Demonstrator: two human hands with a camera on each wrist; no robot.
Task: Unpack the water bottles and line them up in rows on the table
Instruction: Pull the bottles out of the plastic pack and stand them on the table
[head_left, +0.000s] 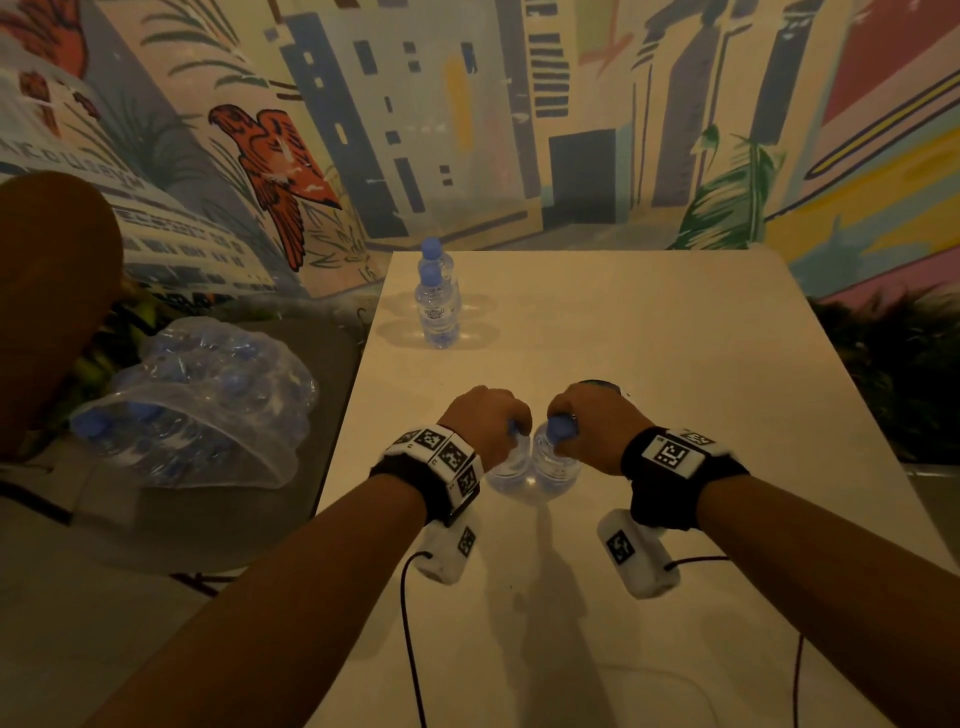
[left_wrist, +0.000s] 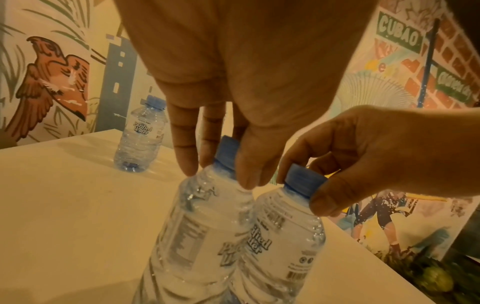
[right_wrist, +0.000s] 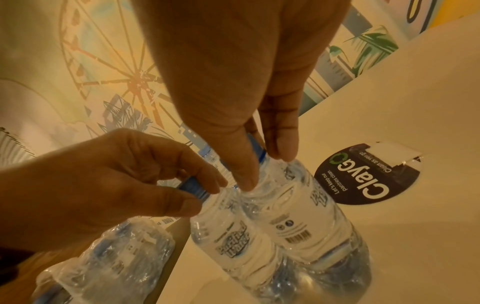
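Observation:
Two clear water bottles with blue caps stand side by side, touching, at the middle of the white table (head_left: 649, 332). My left hand (head_left: 498, 431) pinches the cap (left_wrist: 226, 153) of the left bottle (left_wrist: 200, 236). My right hand (head_left: 563, 426) pinches the cap (left_wrist: 303, 182) of the right bottle (left_wrist: 283, 246). The right wrist view shows both grips too, with the right hand (right_wrist: 265, 170) on its bottle (right_wrist: 311, 226). Two more bottles (head_left: 437, 309) stand one behind the other at the table's far left. The torn shrink-wrapped pack (head_left: 197, 405), with several bottles inside, lies left of the table.
A round black ClayGo sticker (right_wrist: 363, 176) lies on the table just beyond my right hand. The pack rests on a low seat (head_left: 156, 519) beside the table's left edge. Painted mural walls close off the far side. Cables trail from both wrist cameras across the near table.

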